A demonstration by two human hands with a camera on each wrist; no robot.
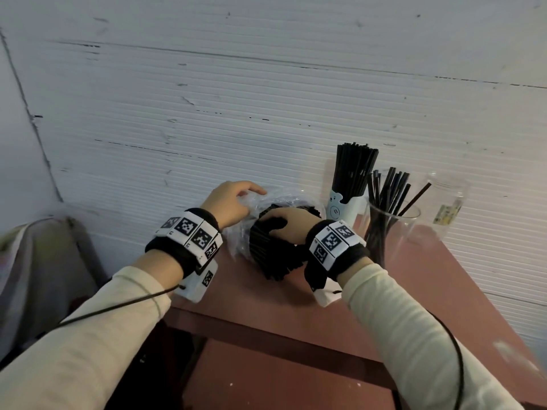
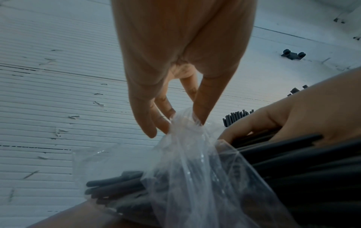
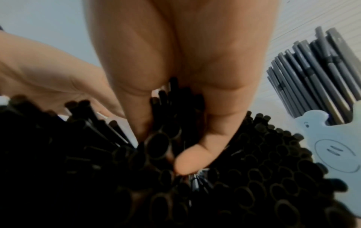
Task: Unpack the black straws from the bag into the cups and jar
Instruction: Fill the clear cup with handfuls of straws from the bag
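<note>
A clear plastic bag (image 1: 241,241) lies on the red-brown table (image 1: 266,309) with a thick bundle of black straws (image 1: 272,258) sticking out of its mouth. My left hand (image 1: 247,201) pinches the bag's gathered plastic (image 2: 195,169) between thumb and fingertips (image 2: 203,114). My right hand (image 1: 281,224) curls round a handful of the straws (image 3: 162,138); its fingertips are buried among them. To the right, a white bear-face cup (image 1: 340,208), a clear cup (image 1: 405,232) and a clear jar (image 1: 447,202) stand in a row. Both cups hold straws; one straw leans toward the jar.
A white ribbed wall (image 1: 266,99) runs right behind the bag and cups. The table's front edge (image 1: 266,329) is below my wrists. A grey fabric heap (image 1: 38,261) sits off the table at the left. Cables trail from both wristbands.
</note>
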